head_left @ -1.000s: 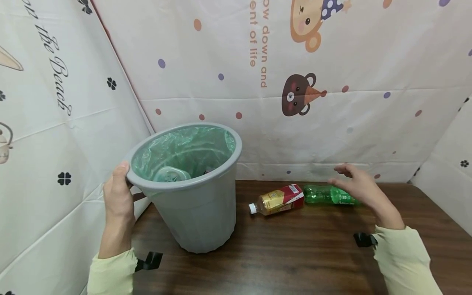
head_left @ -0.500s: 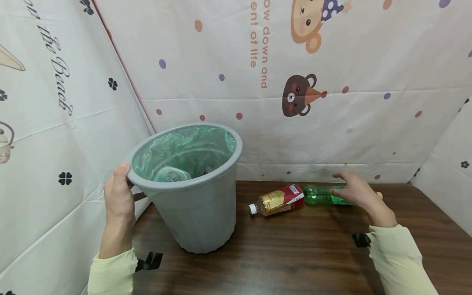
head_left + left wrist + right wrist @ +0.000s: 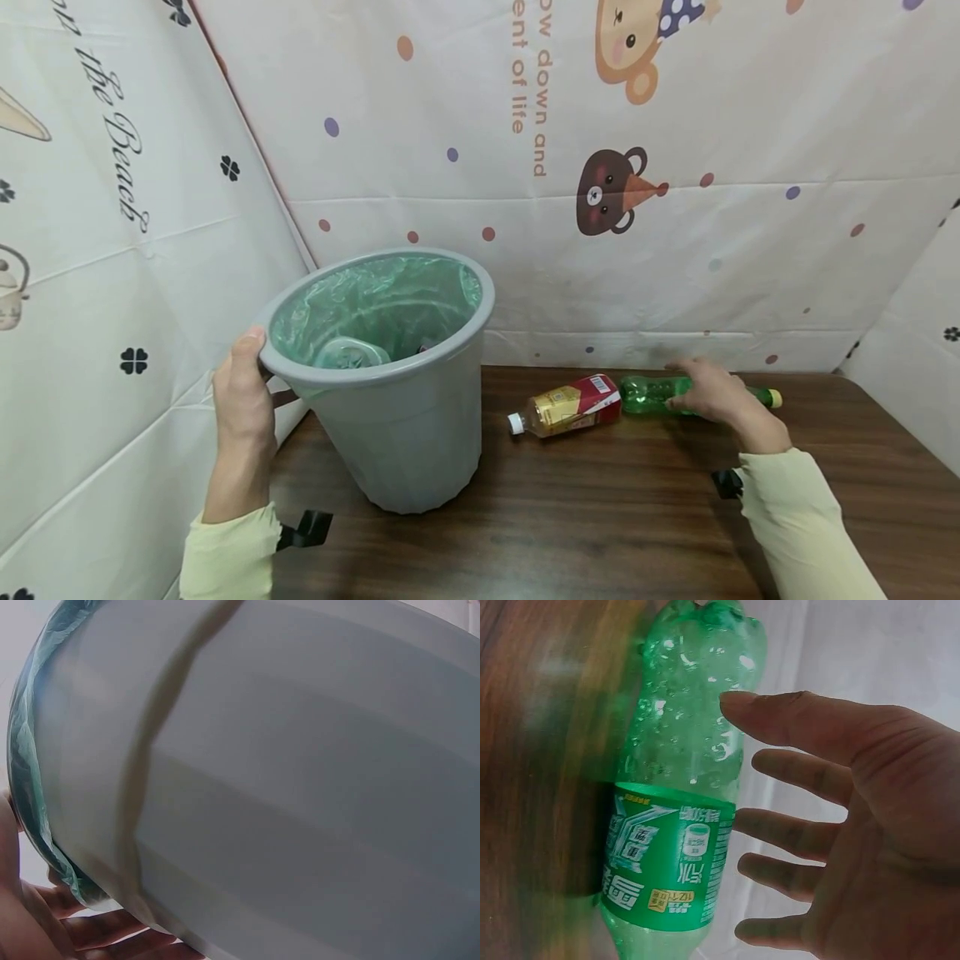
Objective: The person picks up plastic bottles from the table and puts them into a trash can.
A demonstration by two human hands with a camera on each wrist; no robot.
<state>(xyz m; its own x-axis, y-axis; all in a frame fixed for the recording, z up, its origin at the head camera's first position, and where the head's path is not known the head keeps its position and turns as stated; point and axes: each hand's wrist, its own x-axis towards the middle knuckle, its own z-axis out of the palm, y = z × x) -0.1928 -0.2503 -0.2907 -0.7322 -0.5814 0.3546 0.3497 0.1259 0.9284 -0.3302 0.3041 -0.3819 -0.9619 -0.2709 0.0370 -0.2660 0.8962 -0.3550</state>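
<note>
My left hand (image 3: 243, 408) holds the grey trash bin (image 3: 408, 442) by its rim at the left, thumb on top and fingers underneath. In the left wrist view those fingers (image 3: 105, 928) lie along the bin's outer wall (image 3: 300, 787). A green plastic bottle (image 3: 647, 393) with a yellow cap lies on its side at the back of the table. Over its middle hovers my right hand (image 3: 716, 396), fingers spread. The right wrist view shows the thumb (image 3: 780, 716) overlapping the bottle's clear part (image 3: 690, 712), with the other fingertips near its label.
A drink bottle (image 3: 566, 407) with a red-and-gold label and white cap lies left of the green one. Inside the bin, a green liner (image 3: 375, 287) holds a clear plastic container (image 3: 351, 353). Patterned white cloth (image 3: 450, 108) walls the brown wooden table (image 3: 585, 508).
My right hand has moved left and down onto the green bottle, uncovering its yellow cap. The left hand and bin have stayed in place.
</note>
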